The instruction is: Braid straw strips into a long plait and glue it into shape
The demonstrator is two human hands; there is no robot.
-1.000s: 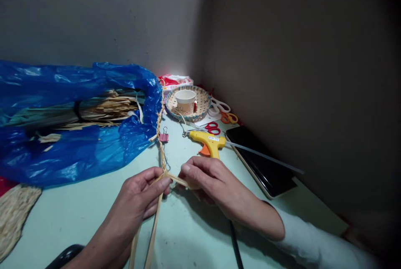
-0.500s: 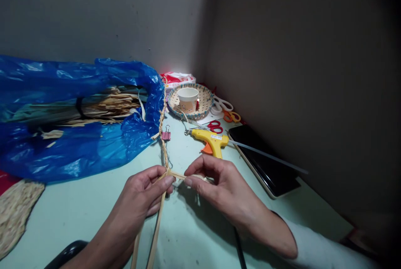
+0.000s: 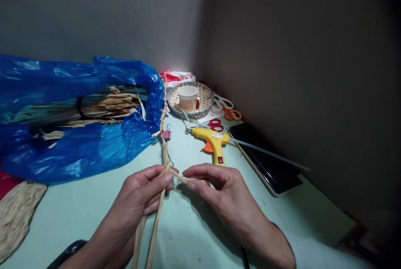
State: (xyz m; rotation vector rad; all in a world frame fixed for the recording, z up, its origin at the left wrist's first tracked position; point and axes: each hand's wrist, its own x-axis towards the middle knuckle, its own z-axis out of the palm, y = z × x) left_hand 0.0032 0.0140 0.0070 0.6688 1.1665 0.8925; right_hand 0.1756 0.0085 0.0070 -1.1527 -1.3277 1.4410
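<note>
Tan braided straw cord (image 3: 163, 135) is running away from your hands across the pale green table (image 3: 78, 210), and its unfinished end is sitting between them. Your left hand (image 3: 140, 196) is pinching that end, thumb and forefinger closed on the last crossing. Two long flat straw strands (image 3: 153, 235) are trailing out under it toward you. Your right hand (image 3: 219, 194) is closing thumb and forefinger on a loose flat straw strip (image 3: 180, 176), which is stretching from the braid's end over to the right. The two hands are nearly touching.

Just beyond your right hand, a yellow plastic glue gun (image 3: 213, 139) is lying on the table, with a black flat tablet (image 3: 266, 156) further right. A small pink binder clip (image 3: 166, 134) is sitting at the cord, beyond your left hand. Past that hand and to its left, a crumpled blue plastic bag (image 3: 78, 135) of dried straw is lying open. Far beyond both hands, a round woven basket (image 3: 203, 93) is holding a white paper cup (image 3: 188, 95), and red-handled scissors (image 3: 216, 125) are lying near it.
</note>
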